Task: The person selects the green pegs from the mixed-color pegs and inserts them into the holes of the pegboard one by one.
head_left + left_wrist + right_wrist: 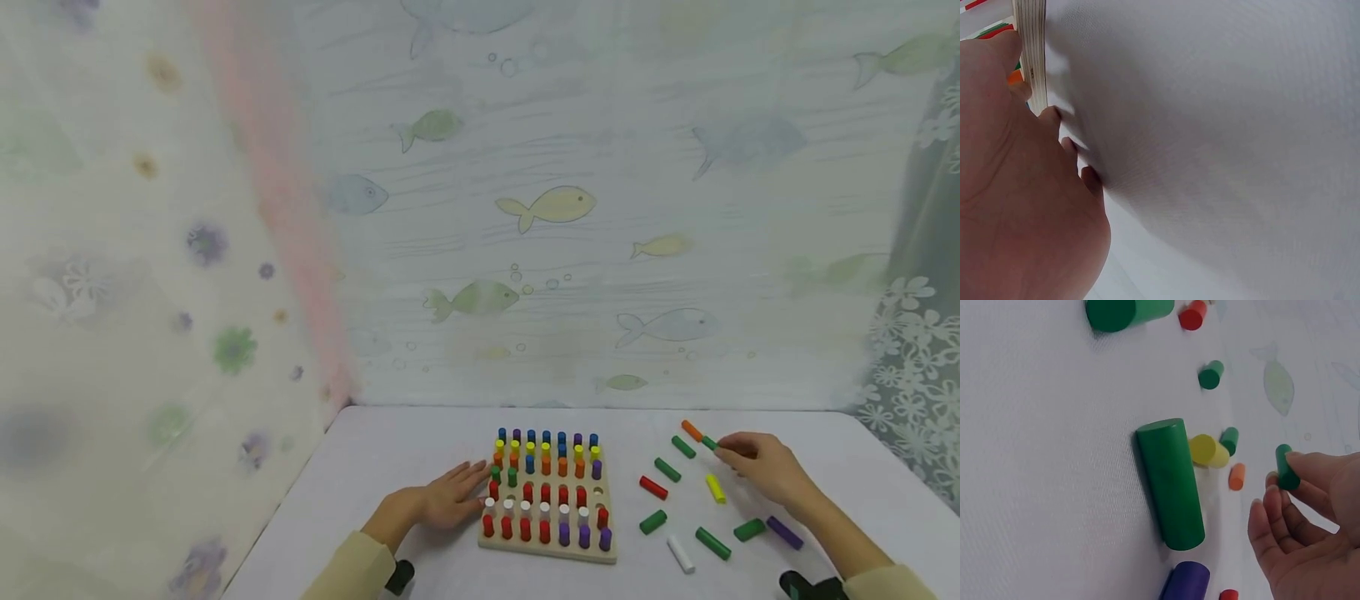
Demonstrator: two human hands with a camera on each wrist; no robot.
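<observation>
A wooden pegboard (547,552) filled with coloured upright pegs stands on the white table. My left hand (467,490) lies flat on the table, fingers straight, its tips against the board's left edge; in the left wrist view the palm (1016,187) sits beside the board's edge (1032,56). My right hand (726,451) is right of the board and pinches a small green peg (708,442) just above the table. The right wrist view shows that green peg (1285,467) between thumb and fingertips (1272,484).
Loose pegs lie right of the board: orange (692,430), green (667,469), red (652,487), yellow (715,488), white (681,553), purple (784,532), and other green ones (712,543). A large green peg (1170,482) lies near my right hand. Patterned curtains enclose the table.
</observation>
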